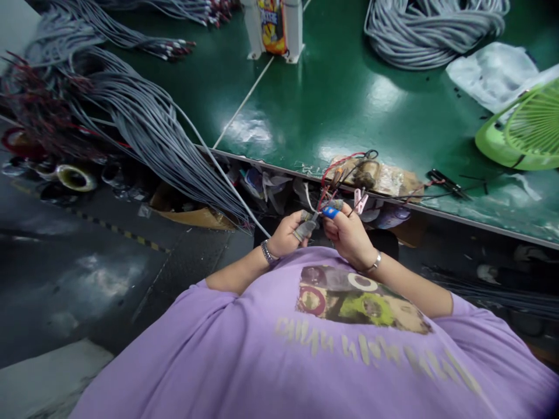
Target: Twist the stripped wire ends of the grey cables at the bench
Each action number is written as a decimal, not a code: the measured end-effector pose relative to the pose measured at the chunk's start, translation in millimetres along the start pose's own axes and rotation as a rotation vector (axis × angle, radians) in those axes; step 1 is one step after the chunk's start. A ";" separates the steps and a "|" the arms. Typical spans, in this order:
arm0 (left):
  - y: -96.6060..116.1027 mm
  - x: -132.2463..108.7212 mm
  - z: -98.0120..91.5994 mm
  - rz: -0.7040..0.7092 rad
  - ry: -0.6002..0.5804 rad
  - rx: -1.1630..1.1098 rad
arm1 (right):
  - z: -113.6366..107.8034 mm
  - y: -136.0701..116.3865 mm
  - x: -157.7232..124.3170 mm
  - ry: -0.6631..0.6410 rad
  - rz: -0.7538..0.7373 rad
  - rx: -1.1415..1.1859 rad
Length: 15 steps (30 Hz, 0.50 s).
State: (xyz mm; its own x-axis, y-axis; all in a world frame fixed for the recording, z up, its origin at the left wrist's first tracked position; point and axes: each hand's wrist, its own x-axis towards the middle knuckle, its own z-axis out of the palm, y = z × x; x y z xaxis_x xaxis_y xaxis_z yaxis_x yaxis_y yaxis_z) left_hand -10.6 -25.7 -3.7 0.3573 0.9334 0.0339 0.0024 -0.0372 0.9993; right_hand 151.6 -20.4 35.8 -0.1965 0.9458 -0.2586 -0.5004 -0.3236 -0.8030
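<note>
Close to my body, at the table's front edge, both hands meet over the end of a grey cable (262, 228). My left hand (290, 233), with grey finger covers, is closed around the cable near its end. My right hand (347, 231) pinches at the thin coloured wires (324, 196) that fan out of the cable; a blue wrap (329, 212) covers one finger. Exactly which wires sit between those fingertips is hidden. Just beyond the hands, a taped brown pad (393, 178) lies on the table edge, with a pink clip (360, 201) beside it.
A thick bundle of grey cables (152, 122) hangs over the green table's (332, 116) left edge. Coiled cable (432, 35) lies at the back right, near a plastic bag (491, 75) and a green fan (524, 125). A white stand (294, 32) holds an orange packet (273, 26).
</note>
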 end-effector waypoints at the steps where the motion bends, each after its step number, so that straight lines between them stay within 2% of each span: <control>1: -0.6 -0.9 1.8 -0.023 0.031 -0.078 | 2.1 1.0 1.0 -0.019 0.004 0.031; 5: -1.3 -2.8 7.3 -0.057 0.157 -0.294 | 3.8 5.2 5.7 -0.124 -0.053 0.027; 7: 0.5 -3.5 9.2 -0.062 0.183 -0.342 | -0.2 5.2 8.8 -0.171 -0.227 -0.132; 9: 3.3 -3.3 10.1 -0.077 0.212 -0.381 | -6.3 3.9 11.8 -0.240 -0.485 -0.368; 12: 8.8 0.9 8.3 -0.098 0.277 -0.418 | -16.1 3.6 13.6 -0.399 -0.822 -0.682; 15: 15.0 8.3 0.9 -0.091 0.343 -0.428 | -23.7 6.6 9.1 -0.608 -0.908 -0.916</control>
State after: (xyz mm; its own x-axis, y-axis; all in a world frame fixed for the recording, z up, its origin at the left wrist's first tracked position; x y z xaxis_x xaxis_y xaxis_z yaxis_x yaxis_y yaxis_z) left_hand -6.8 -18.8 11.6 0.0485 0.9914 -0.1216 -0.3858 0.1308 0.9133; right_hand 166.6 -13.3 15.4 -0.5507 0.5768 0.6034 0.0202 0.7319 -0.6811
